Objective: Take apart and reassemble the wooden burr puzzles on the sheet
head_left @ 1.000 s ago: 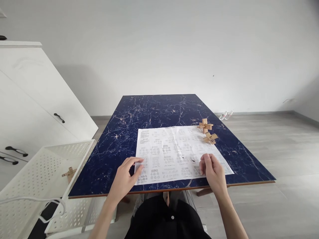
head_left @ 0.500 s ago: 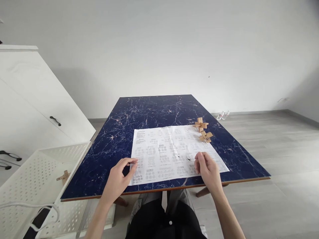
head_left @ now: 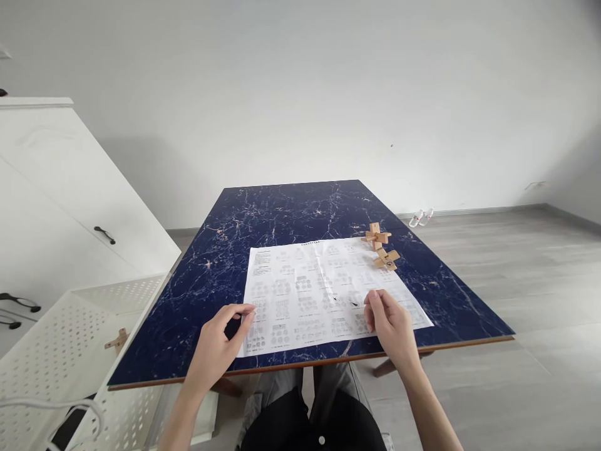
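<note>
A large white printed sheet (head_left: pixel 291 294), crumpled in places, lies on the near part of the table. My left hand (head_left: pixel 220 338) rests at its left edge, fingertips on the paper. Its thumb and fingers curve around a gap, with nothing seen between them. Over the sheet's lower right part is my right hand (head_left: pixel 392 322). Its fingers are curled in and the thumb lies against them, so their inner side is hidden. Two interlocking wooden puzzles sit at the sheet's upper right: a rear wooden puzzle (head_left: pixel 376 237) and a nearer lettered wooden puzzle (head_left: pixel 387 259).
The dark blue marbled table (head_left: pixel 282 213) reaches toward the wall. At left stand a white cabinet (head_left: pixel 70 188) and a perforated white basket (head_left: pixel 51 332) with a wooden piece (head_left: pixel 117 339) and a white cable (head_left: pixel 56 404). Clear bottles (head_left: pixel 421 217) are on the floor at right.
The camera view has shifted slightly. My left hand has moved a little left and down in the picture. My right hand and the wooden puzzles keep nearly the same places.
</note>
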Action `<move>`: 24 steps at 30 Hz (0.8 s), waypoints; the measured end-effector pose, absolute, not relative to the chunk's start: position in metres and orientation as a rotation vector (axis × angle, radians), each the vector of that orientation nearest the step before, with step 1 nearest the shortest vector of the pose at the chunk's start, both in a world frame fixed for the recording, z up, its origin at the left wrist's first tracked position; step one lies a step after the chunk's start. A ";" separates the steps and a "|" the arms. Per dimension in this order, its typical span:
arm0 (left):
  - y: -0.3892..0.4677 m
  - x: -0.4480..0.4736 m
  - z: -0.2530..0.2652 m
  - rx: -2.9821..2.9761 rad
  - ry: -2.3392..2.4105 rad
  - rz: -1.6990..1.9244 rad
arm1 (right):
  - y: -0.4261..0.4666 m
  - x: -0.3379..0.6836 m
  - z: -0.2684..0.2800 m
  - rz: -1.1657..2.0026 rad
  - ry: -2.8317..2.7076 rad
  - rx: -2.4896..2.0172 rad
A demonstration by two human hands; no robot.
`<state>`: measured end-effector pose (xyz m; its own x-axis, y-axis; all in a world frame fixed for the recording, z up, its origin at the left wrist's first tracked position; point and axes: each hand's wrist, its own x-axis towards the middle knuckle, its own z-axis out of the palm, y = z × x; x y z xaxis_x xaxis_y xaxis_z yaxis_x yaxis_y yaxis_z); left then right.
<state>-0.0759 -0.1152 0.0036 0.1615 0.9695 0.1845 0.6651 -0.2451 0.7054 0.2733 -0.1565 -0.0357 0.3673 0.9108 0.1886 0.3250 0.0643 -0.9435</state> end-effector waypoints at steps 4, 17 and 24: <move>-0.115 -0.077 0.002 1.977 1.556 0.879 | -0.156 0.274 -0.037 0.632 -1.172 -1.498; -0.117 -0.081 -0.004 1.959 1.475 0.896 | -0.154 0.272 -0.040 0.598 -1.198 -1.548; -0.118 -0.082 -0.006 1.985 1.466 0.907 | -0.156 0.270 -0.042 0.595 -1.185 -1.568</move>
